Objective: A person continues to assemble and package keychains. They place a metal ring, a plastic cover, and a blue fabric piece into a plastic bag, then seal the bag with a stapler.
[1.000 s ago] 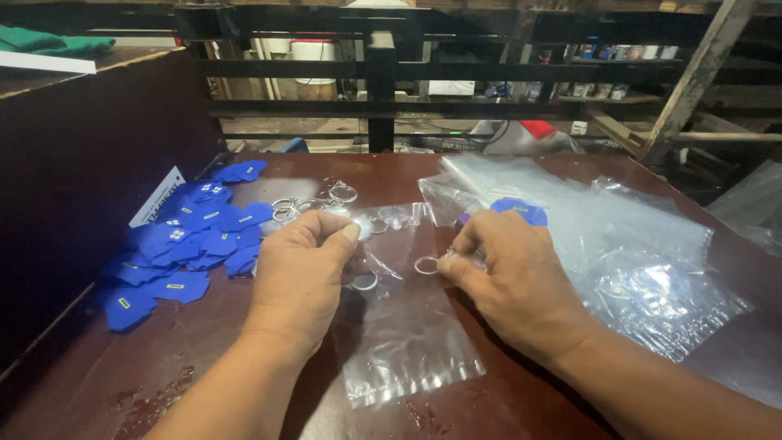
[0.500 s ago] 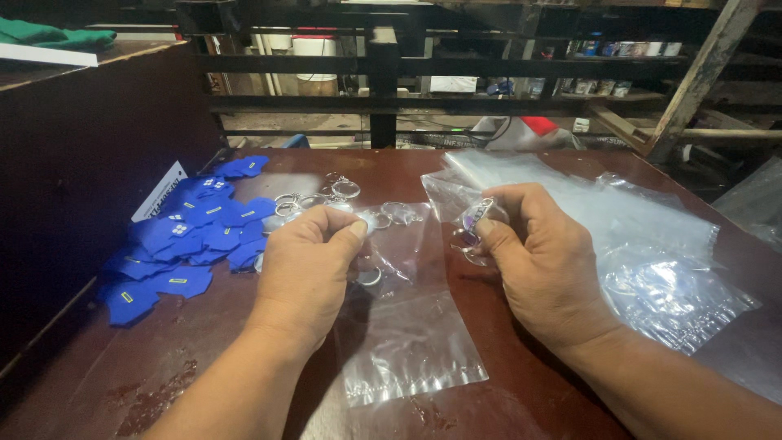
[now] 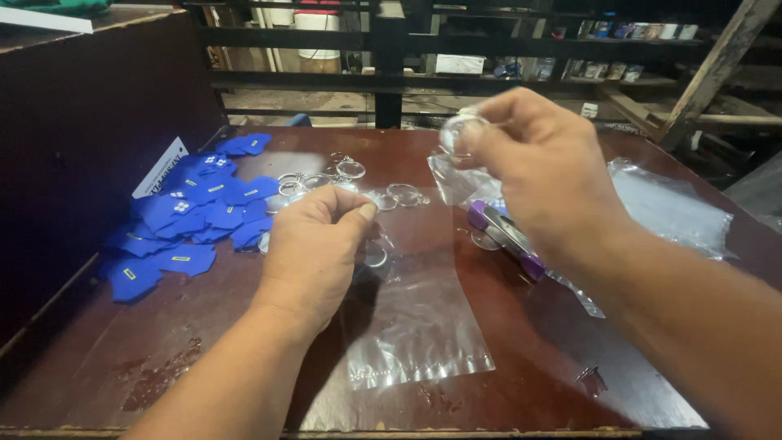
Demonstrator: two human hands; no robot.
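Counter (image 3: 244,358): one dark red-brown wooden counter is carrying everything; a dark wall is standing along its left edge.
Clear plastic bags: one flat bag (image 3: 419,326) is lying under the left hand, and a crumpled heap of more (image 3: 668,208) is lying at the right; how many are in the heap cannot be told.
Blue tags (image 3: 191,216): roughly fifteen blue shirt-shaped pieces are lying in an overlapping pile at the left, so an exact count is not possible.
Purple-ended tool (image 3: 505,236): one is lying partly beneath a bag, just below the right hand.
Metal key rings (image 3: 350,169): about seven loose rings with short chains are lying between the pile and the bags; some are overlapping.
Left hand (image 3: 314,253): its fingers are curling closed over the top of the flat bag, pinching its edge; one ring (image 3: 375,257) is showing just beside the thumb.
Right hand (image 3: 542,163): it is raised above the counter, its fingers (image 3: 481,143) pinching one small clear ring-like piece (image 3: 460,130); blur is hiding its exact form.
Doing it well: the person is probably best served holding the bag mouth steady and open, and keeping the pinch light and at the fingertips so the small piece is not slipping.
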